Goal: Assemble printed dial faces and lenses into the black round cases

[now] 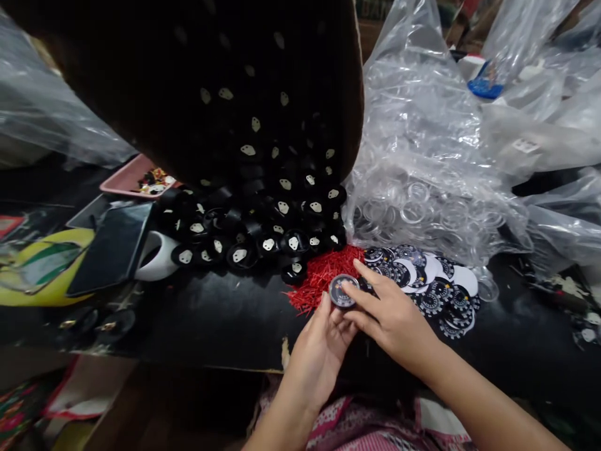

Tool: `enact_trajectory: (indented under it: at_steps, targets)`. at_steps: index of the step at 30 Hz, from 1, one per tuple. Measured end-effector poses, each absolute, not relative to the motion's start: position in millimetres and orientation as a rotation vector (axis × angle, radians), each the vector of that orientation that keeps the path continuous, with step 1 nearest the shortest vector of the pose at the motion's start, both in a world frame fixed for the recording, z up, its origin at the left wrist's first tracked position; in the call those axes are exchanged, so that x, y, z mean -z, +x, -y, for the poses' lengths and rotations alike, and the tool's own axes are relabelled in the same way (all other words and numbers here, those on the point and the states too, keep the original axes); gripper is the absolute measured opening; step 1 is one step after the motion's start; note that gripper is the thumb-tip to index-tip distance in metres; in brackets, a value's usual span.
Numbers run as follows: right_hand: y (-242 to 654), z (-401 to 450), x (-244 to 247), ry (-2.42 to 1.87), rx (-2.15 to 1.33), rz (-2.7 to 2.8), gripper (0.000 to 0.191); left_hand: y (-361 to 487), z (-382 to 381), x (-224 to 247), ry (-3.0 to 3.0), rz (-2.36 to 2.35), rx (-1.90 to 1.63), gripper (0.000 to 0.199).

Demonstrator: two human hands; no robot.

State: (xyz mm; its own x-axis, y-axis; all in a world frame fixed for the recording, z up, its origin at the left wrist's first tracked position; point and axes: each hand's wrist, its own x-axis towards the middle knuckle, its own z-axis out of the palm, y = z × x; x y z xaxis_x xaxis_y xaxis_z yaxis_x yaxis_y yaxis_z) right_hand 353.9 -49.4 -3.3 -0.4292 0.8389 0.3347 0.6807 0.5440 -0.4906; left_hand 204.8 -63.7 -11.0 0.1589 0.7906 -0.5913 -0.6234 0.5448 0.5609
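A small round black part with a dial face [342,293] is held just in front of a heap of thin red pieces [323,272]. My left hand [323,344] has its fingers wrapped round the part from below. Over its face reach the fingers of my right hand [387,310], with the index finger touching the dial and another finger raised. To the right lies a pile of printed dial discs [439,294], some showing white backs. Several black round housings with pale metal plates [239,254] are heaped behind and to the left.
A large dark sack [211,56] opens over the housings. Clear rings [416,210] lie in a plastic bag [422,125] at the back right. On the left are a phone-like dark slab [113,247], a white ring-shaped object [157,257], a yellow object [28,294] and a pink tray [115,181].
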Motion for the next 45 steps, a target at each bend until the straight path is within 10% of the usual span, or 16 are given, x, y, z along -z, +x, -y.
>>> enact_trajectory:
  at_steps: [20, 29, 40, 45]
  targets:
    - [319.8, 40.8, -10.1, -1.424, -0.576, 1.911, 0.047, 193.4, 88.7, 11.6, 1.015, -1.169, -0.908, 0.040]
    - [327.0, 36.8, -15.9, -1.397, -1.044, 1.974, 0.028, 64.8, 161.9, 24.7, 1.332, -2.047, -0.914, 0.041]
    - [334.8, 49.6, -16.8, -1.419, -0.958, 2.292, 0.022, 123.1, -35.7, -6.3, 2.143, -2.065, -0.699, 0.043]
    - [363.8, 31.7, -2.4, -1.798, -0.365, 2.292, 0.026, 121.9, -37.5, -3.3, 2.115, -1.977, -0.795, 0.023]
